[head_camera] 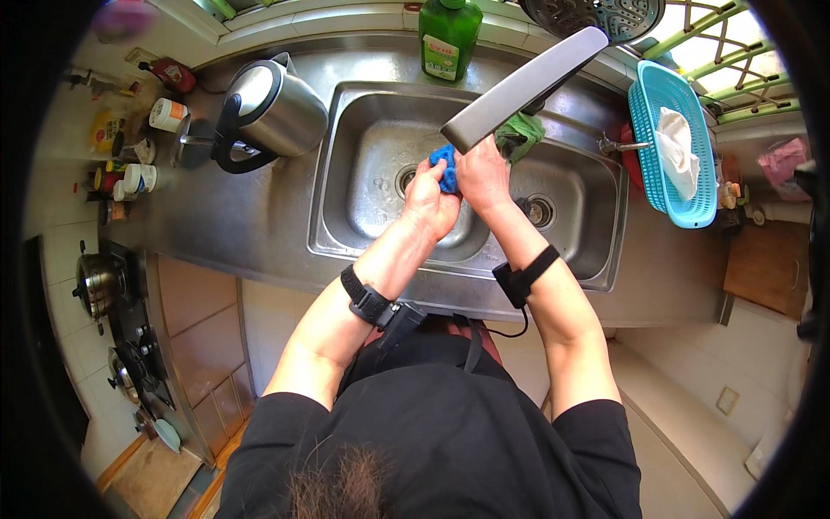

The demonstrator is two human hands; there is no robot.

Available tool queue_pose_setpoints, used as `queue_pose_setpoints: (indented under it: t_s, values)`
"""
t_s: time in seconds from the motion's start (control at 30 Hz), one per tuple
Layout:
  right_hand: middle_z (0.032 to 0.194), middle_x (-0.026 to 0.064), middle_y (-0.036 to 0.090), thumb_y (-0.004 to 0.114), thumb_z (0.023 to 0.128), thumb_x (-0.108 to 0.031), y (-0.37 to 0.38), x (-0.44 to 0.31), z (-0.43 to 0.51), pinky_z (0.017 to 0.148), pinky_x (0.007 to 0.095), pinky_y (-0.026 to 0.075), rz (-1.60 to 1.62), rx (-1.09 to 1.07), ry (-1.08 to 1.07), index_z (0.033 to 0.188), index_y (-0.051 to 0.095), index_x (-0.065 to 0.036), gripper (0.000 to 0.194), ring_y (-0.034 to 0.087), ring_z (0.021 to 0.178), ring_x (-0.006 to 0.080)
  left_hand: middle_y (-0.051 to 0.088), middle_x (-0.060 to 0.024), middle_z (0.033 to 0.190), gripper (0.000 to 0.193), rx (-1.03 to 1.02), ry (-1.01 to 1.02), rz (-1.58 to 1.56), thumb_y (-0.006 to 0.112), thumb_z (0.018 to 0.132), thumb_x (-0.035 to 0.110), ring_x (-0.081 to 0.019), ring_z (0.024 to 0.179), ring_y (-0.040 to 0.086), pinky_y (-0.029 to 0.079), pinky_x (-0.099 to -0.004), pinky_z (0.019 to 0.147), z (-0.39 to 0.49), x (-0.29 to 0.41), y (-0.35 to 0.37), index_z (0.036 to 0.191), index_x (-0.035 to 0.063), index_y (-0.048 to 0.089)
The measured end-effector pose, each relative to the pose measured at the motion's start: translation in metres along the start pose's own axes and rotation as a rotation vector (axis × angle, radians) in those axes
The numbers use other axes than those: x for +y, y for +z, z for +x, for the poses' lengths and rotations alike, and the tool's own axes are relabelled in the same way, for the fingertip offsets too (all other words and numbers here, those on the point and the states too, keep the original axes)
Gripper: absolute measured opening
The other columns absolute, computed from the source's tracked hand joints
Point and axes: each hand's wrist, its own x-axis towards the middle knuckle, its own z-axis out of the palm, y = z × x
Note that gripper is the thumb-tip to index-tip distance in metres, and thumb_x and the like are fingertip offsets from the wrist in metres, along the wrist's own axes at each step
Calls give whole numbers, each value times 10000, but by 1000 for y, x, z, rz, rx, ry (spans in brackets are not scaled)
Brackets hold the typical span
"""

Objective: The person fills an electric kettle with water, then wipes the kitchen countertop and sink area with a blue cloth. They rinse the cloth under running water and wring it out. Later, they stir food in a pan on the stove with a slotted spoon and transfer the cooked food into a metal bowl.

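My left hand (430, 200) grips a bunched blue cloth or scrubber (446, 170) above the left basin of a stainless steel double sink (376, 120). My right hand (483, 174) is right up against the blue piece, its wrist passing over the divider. The broad grey faucet (528, 91) covers the fingertips of that hand, so what they hold is hidden. Behind my right hand, a green cloth (522, 135) hangs by the faucet's base, over the divider.
A steel electric kettle (285, 110) stands left of the sink. Behind the basins is a green detergent bottle (449, 42). At the right, a turquoise plastic basket (674, 149) holds a white cloth (677, 152). Several jars (139, 176) line the left counter end.
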Motion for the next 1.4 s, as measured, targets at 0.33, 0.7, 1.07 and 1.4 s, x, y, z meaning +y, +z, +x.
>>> queue_pose_setpoints:
  t_s: [0.33,0.7,1.07,1.4]
  values:
    - [1059,155,632,525,925,-339,-13,36,10,696,440,524,-209,-149,132,1050,597,-80,297,648,783,391,588,-116,1154,235,32,12,64,485,947,109,-276,1051,576,430,-502,984,15,30,-20,1180,96,513]
    - [933,134,594,646,842,-194,-13,-35,-33,750,401,512,171,36,-288,935,641,-82,146,612,869,336,624,-131,1103,278,-355,-296,-241,463,910,163,-249,1027,611,484,-413,955,50,6,-58,1133,60,594]
    - [912,141,582,548,912,-284,2,-8,-16,661,480,526,36,76,-22,906,610,-101,193,631,795,371,647,-78,1050,229,-24,-76,5,420,976,132,-245,946,630,514,-413,905,11,2,-14,1156,86,553]
    - [925,175,656,583,904,-335,-6,35,-4,760,454,507,-30,-4,163,955,606,-60,281,634,867,383,470,-171,1270,482,116,-114,408,420,808,-68,-327,1077,546,502,-584,844,2,6,-19,1268,46,509]
